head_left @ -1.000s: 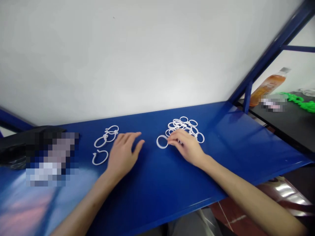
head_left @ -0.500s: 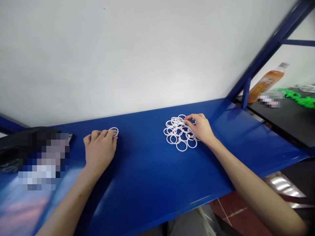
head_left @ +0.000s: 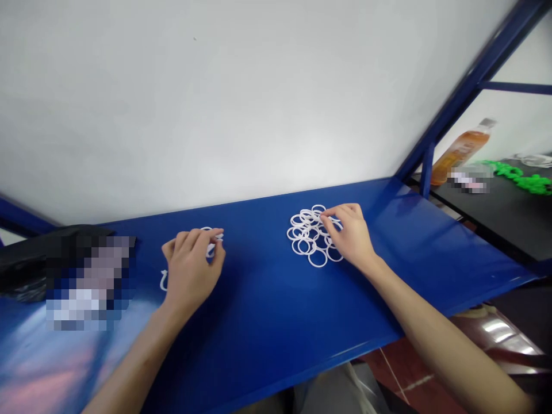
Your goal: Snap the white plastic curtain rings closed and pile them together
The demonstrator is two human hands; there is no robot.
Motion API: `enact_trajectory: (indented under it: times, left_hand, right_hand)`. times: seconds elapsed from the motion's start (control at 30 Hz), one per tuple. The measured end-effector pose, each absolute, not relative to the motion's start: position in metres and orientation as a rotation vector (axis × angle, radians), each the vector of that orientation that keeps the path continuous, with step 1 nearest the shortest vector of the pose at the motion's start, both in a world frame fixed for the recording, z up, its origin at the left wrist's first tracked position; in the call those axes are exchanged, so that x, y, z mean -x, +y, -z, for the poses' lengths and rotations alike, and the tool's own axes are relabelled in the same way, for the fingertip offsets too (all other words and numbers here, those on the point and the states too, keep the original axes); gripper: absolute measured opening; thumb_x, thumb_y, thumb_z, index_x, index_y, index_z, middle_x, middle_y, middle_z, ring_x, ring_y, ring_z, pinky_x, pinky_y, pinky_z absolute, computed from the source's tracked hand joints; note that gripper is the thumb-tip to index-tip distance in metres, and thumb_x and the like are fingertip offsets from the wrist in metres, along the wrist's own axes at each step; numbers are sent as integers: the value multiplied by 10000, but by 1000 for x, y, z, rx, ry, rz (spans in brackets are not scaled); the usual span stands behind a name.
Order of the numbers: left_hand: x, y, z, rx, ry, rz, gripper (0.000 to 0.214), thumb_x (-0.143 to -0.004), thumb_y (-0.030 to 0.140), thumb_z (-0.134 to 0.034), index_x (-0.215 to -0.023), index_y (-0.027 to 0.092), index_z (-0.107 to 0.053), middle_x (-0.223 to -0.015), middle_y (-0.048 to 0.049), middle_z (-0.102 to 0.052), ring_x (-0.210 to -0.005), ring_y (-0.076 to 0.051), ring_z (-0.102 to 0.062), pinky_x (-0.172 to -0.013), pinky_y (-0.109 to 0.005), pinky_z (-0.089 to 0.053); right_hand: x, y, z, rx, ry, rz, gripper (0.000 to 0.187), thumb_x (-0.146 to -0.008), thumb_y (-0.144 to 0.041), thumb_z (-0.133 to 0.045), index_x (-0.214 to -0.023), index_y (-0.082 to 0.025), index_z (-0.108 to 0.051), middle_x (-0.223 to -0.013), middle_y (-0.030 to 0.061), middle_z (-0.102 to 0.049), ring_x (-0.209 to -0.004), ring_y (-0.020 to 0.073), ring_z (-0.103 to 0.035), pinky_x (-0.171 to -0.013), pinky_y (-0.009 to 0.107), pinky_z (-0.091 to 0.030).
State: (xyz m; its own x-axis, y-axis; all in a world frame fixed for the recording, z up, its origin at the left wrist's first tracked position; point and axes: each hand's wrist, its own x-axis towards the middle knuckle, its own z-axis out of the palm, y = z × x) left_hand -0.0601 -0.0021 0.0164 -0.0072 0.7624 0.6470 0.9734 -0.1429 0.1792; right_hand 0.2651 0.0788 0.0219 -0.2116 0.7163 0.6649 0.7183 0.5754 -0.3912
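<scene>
A loose pile of thin white rings (head_left: 318,265) lies on the blue tabletop, several of them overlapping. My right hand (head_left: 351,238) reaches over the pile's right side, thumb and forefinger pinched on a white ring at its upper edge; the palm hides some rings. To the left, my left hand (head_left: 194,267) hovers low over the table. White ring parts (head_left: 210,250) show between its thumb and forefinger, which close on them, though most is hidden. Another white ring with a small knob (head_left: 163,280) pokes out left of that hand, partly covered.
The blue table (head_left: 259,322) meets a pale wall (head_left: 259,103). Black plastic (head_left: 56,236) and a blurred-out item (head_left: 92,282) lie at the left. Beyond a blue frame post (head_left: 426,169), a dark table holds an orange drink bottle (head_left: 461,150) and green linked pieces (head_left: 535,183).
My left hand has moved right and slightly nearer, uncovering a white ring on its left. My right hand stays at the pile, its fingertips slightly further left. The view has shifted a little.
</scene>
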Motion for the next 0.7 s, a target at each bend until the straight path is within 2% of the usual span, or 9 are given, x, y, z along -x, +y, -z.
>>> enact_trajectory:
  times: [0.13,0.27,0.47,0.7]
  left_hand:
    - [30,-15,-23,2259,-1730,1222,196,-952,235,-505,-1040,245,-679,-901,-33,-675,-906,-217,-602,-882,-398,-439]
    - [11,-26,-27,2710,-1777,1444,215,-991,278,-483,-1080,250,-677,-1006,-38,-670,-903,-167,-627,-797,-301,-499]
    - [5,-27,-25,2917,-1927,1629,195,-992,337,-519,-1017,247,-691,-985,-33,-675,-884,-150,-649,-806,-278,-515]
    - [3,-26,-23,2950,-1947,1598,182,-978,361,-550,-1031,232,-667,-977,-25,-684,-892,-149,-652,-836,-286,-514]
  right_hand:
    - [-241,50,-27,842,-2107,-116,114,-979,-305,-587,-1019,-242,-673,-980,57,-730,-955,249,-612,-909,456,-492]
    - [-219,26,-23,615,-2311,-319,250,-963,-352,-621,-1179,-225,-619,-1102,78,-718,-1026,243,-628,-891,415,-533]
    - [-208,21,-7,633,-2378,-431,111,-999,-273,-542,-1031,-201,-621,-935,61,-723,-814,189,-647,-735,330,-547]
    - [-207,24,-3,625,-2302,-529,49,-960,-207,-576,-1000,-203,-604,-938,50,-705,-864,184,-628,-780,323,-534]
